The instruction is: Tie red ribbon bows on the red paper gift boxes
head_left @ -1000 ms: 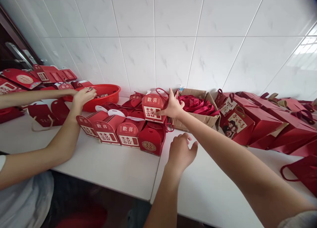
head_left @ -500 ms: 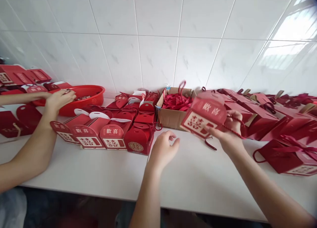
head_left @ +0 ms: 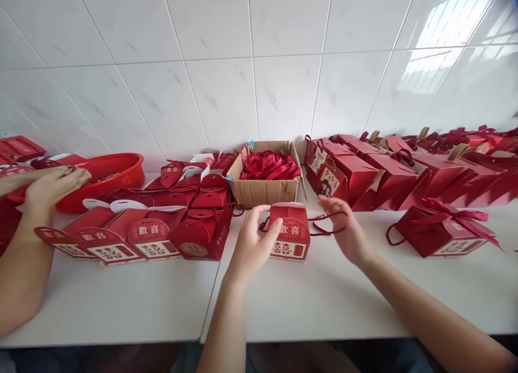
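Observation:
A small red gift box [head_left: 292,234] with a rounded flap and white-and-gold lettering stands upright on the white table in front of me. My left hand [head_left: 254,243] holds its left side, thumb against the front edge and fingers behind. To the right of the box is my right hand [head_left: 351,235], open with its fingers stretched out. A dark red cord handle [head_left: 324,233] loops from the box's right side to these fingers; whether they bear on it I cannot tell. Another bit of cord shows at the box's left side.
Behind the box is a cardboard carton [head_left: 265,192] of red ribbons. Red boxes [head_left: 154,238] stand at left, beside a red basin [head_left: 129,170] where a co-worker's hands [head_left: 56,184] are. At right are rows of closed boxes [head_left: 388,173] and one ribbon-tied box [head_left: 441,235].
The gift box, earlier raised and tilted in my right hand, now stands on the table. My left hand has taken hold of it and my right hand has opened beside it. The view has shifted right.

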`<state>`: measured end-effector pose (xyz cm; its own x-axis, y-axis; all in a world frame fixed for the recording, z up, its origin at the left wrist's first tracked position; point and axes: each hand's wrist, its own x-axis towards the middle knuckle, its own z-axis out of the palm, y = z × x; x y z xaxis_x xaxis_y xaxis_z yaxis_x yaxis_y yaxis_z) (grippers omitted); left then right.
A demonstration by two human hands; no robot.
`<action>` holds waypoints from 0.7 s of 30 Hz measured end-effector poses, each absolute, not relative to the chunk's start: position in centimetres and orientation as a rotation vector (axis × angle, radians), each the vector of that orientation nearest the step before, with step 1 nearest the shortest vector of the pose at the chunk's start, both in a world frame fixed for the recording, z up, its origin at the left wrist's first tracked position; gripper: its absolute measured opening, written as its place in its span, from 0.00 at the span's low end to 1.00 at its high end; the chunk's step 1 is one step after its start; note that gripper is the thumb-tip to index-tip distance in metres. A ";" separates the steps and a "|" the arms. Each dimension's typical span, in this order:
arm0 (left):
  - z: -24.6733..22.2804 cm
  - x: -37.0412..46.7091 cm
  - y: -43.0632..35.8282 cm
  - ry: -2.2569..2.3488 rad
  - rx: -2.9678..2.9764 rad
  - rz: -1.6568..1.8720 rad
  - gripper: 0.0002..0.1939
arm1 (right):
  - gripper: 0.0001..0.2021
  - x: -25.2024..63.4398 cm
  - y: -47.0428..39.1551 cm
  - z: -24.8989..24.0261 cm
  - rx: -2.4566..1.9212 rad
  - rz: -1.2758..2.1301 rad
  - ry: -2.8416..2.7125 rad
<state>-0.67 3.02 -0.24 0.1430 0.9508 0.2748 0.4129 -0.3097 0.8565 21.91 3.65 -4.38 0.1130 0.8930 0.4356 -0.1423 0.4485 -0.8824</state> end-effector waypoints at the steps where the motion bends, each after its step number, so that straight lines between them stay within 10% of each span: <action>1: -0.3 -0.6 3.1 1.308 1.799 1.126 0.19 | 0.25 22.6 4.3 -3.4 -0.790 0.862 -1.059; 11: -1.0 0.0 3.7 1.291 1.950 1.054 0.12 | 0.06 25.4 11.8 2.9 -1.484 0.516 -1.540; 21: -0.6 0.2 4.1 1.322 1.881 1.008 0.14 | 0.12 21.3 15.2 3.1 -1.448 0.302 -1.586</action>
<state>0.20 4.11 -0.62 0.2070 0.9501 0.2332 0.4763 -0.3061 0.8243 21.26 15.21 3.09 0.1341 0.8783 0.4590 0.6477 0.2728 -0.7114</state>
